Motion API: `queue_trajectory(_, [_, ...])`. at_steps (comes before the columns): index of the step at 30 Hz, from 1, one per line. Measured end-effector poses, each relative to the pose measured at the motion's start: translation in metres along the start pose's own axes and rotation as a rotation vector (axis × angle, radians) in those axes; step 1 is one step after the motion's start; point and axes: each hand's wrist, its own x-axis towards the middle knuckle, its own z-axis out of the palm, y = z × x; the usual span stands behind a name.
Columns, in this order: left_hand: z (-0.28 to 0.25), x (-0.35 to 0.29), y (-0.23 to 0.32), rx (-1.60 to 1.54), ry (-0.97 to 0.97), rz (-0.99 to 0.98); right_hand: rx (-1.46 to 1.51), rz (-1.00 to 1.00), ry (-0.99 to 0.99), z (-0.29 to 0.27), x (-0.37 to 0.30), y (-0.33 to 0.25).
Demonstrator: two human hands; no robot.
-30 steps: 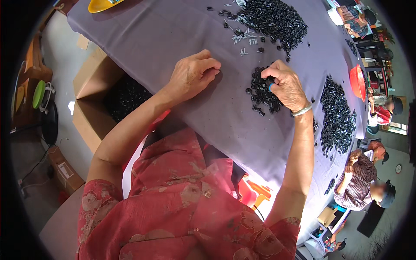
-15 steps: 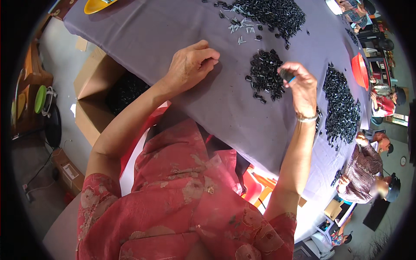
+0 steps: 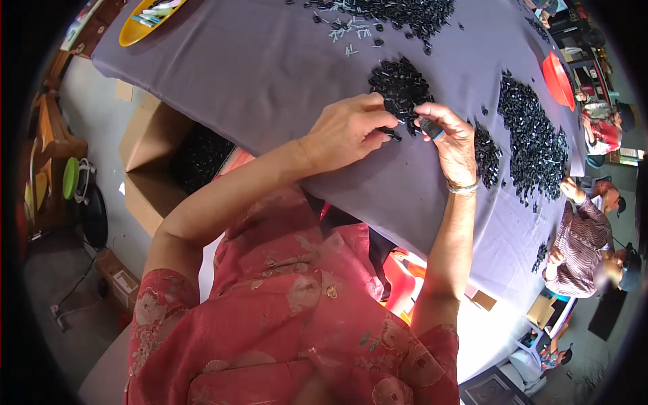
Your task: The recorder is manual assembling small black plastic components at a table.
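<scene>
A pile of small black plastic parts point(image 3: 403, 82) lies on the grey cloth just beyond my hands. My left hand point(image 3: 351, 129) is at its near left edge, thumb and fingers drawn into a pinch. Small black parts show at those fingertips, but whether one is held cannot be made out. Close by on the right, my right hand point(image 3: 451, 138) grips a small dark block with a blue edge point(image 3: 430, 128) between thumb and fingers. The block's near end is hidden by the fingers. A narrow gap separates the two hands.
Larger heaps of black parts point(image 3: 533, 145) spread to the right and far side, with pale slim pins point(image 3: 347, 28) beside the far heap. A yellow dish point(image 3: 128, 35) is far left, a red basin point(image 3: 557, 79) far right. An open carton point(image 3: 145, 138) stands left; people sit at right.
My left hand has moved right, from bare cloth to the small pile's edge. My right hand has come slightly left with the dark block still in its grip. The whole view has shifted a little.
</scene>
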Motion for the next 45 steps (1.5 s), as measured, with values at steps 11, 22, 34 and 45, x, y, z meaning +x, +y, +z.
queue_trajectory(11, [0.02, 0.012, -0.005, 0.405, -0.09, 0.188, 0.047, -0.093, 0.053, 0.002, 0.001, 0.002])
queue_trajectory(22, [0.024, 0.024, 0.002, 0.55, -0.189, 0.327, 0.069, -0.142, 0.148, 0.0, 0.001, 0.008])
queue_trajectory(34, [0.007, 0.026, -0.002, -0.181, 0.156, -0.099, 0.077, -0.155, 0.169, 0.007, 0.002, 0.007])
queue_trajectory(45, [-0.001, 0.019, 0.0, -1.012, 0.099, -0.646, 0.061, -0.219, 0.177, 0.029, 0.0, 0.001])
